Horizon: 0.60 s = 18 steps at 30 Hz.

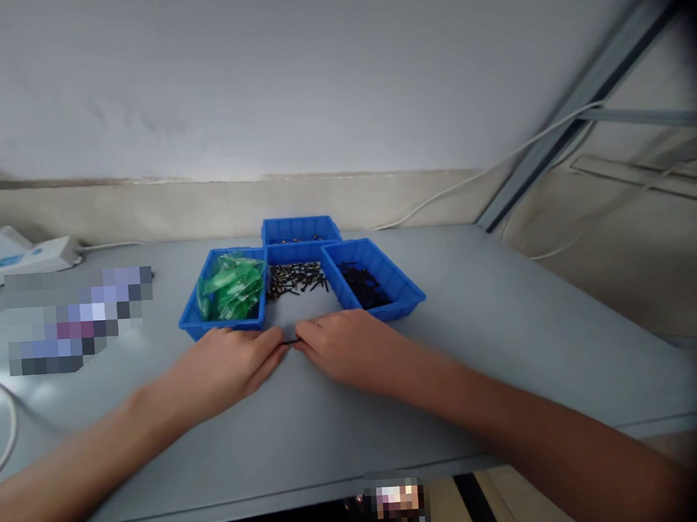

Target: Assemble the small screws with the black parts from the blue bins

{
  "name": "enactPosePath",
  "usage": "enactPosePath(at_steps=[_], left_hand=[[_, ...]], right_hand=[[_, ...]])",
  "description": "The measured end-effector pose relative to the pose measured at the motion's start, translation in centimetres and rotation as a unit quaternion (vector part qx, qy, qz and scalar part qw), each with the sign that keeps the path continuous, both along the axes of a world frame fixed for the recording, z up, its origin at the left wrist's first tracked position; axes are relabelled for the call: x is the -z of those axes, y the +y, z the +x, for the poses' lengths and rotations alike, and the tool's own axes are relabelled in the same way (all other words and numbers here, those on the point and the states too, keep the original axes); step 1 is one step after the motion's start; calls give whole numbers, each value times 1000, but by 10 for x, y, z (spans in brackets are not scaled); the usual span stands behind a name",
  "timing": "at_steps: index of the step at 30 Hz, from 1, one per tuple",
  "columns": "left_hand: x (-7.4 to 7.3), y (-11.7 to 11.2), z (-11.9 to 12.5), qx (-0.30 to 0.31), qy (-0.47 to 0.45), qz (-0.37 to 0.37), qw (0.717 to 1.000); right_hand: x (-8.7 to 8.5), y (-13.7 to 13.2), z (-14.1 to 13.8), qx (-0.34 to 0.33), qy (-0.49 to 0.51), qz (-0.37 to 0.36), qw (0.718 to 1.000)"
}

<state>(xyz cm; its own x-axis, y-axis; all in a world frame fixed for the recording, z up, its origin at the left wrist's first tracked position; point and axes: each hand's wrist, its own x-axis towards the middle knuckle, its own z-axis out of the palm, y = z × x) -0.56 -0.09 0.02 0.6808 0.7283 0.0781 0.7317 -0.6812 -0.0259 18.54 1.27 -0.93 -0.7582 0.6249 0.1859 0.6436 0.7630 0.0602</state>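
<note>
My left hand [228, 368] and my right hand [347, 344] rest on the grey table [507, 338], fingertips meeting in a pinch on a small dark part [291, 342], too small to name. Just beyond the hands lies a loose pile of dark screws [295, 280] on the table. Left of the pile stands a blue tray [194, 324] with green plastic bags [232, 285]. A blue tray [410, 298] with black parts [365, 285] stands to the right. A third blue tray [299, 231] sits behind.
A white power strip [23, 257] with its cable lies at the far left of the table. White cables [496, 169] run along the wall at the right. A white cord [7, 427] loops at the left edge. A metal frame [580, 97] rises at the right.
</note>
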Motion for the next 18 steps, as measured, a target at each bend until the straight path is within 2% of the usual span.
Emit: enactPosePath(at_steps=[4,7,12,18], left_hand=[[1,-2,0,48,-43,43,997],[2,-2,0,63,-47,48,996],[0,-1,0,50,-35,7,998],[0,1,0,1,16,10,1000]], right_hand=[[1,0,-1,-22,-21,-22,999],[1,-1,-2,-34,-32,-28,999],[0,0,-2,-8,-14,-29,999],[-7,0,-1,22,19,-34,999]])
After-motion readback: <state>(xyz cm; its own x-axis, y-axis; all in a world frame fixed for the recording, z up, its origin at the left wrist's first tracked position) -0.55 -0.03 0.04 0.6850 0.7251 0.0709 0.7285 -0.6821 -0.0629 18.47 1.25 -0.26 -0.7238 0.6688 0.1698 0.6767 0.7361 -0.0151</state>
